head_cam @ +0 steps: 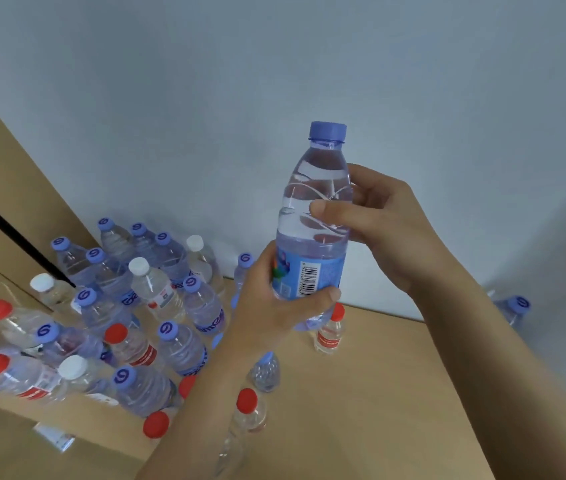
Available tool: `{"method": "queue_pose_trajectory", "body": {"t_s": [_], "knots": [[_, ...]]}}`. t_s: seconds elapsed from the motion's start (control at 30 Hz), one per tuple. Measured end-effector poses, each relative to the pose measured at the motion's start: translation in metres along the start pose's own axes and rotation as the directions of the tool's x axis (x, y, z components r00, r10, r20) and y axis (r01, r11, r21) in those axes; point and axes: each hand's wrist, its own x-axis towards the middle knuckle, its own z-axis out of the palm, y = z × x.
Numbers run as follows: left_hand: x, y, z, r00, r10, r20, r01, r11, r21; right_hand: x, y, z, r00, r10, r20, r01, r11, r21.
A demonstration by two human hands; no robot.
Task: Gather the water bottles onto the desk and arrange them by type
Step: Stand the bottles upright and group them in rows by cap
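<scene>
A clear water bottle (316, 202) with a purple-blue cap and a blue label is held upright in the air above the wooden desk (395, 393). My left hand (274, 306) grips its lower part around the label. My right hand (378, 216) holds its upper body, thumb across the front. On the desk at the left stand several bottles mixed together: purple-capped ones (202, 306), white-capped ones (153, 285) and red-capped ones (129, 344). A small red-capped bottle (330, 330) stands just behind my left hand.
A light wall rises behind the desk. A wooden panel (4, 188) with a dark gap borders the left side. One purple-capped bottle (513, 310) sits far right near the wall. Two more small bottles (250, 407) stand beside my left forearm.
</scene>
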Motion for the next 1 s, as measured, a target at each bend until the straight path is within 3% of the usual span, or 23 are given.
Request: {"method": "queue_pose_trajectory", "body": {"t_s": [0.3, 0.57, 0.63, 0.77, 0.83, 0.9, 1.0], "knots": [[0.005, 0.015, 0.034, 0.998, 0.010, -0.060, -0.010, 1.000, -0.001, 0.002, -0.009, 0.012, 0.951, 0.097, -0.294, -0.083, 0.995, 0.059], [0.012, 0.025, 0.030, 0.983, -0.067, 0.168, 0.100, 0.975, -0.196, 0.005, -0.025, -0.010, 0.999, 0.017, -0.046, -0.003, 0.958, 0.287], [0.013, 0.029, 0.032, 0.991, -0.060, 0.121, 0.082, 0.979, -0.188, 0.003, -0.026, -0.010, 0.997, 0.006, -0.075, 0.013, 0.967, 0.256], [0.008, 0.035, 0.044, 0.995, 0.033, -0.094, -0.031, 0.999, 0.020, 0.000, -0.031, -0.001, 0.944, 0.010, -0.329, 0.019, 0.996, 0.084], [0.005, 0.038, 0.052, 0.989, 0.068, -0.132, -0.060, 0.996, 0.064, -0.001, -0.035, 0.001, 0.928, -0.005, -0.372, 0.039, 0.996, 0.084], [0.004, 0.039, 0.051, 0.997, 0.045, -0.066, -0.045, 0.999, 0.005, -0.002, -0.041, -0.002, 0.943, -0.013, -0.334, 0.050, 0.993, 0.103], [0.007, 0.044, 0.040, 0.984, 0.000, 0.178, 0.035, 0.980, -0.193, -0.003, -0.048, -0.011, 0.983, -0.031, -0.181, 0.069, 0.977, 0.204]]}}
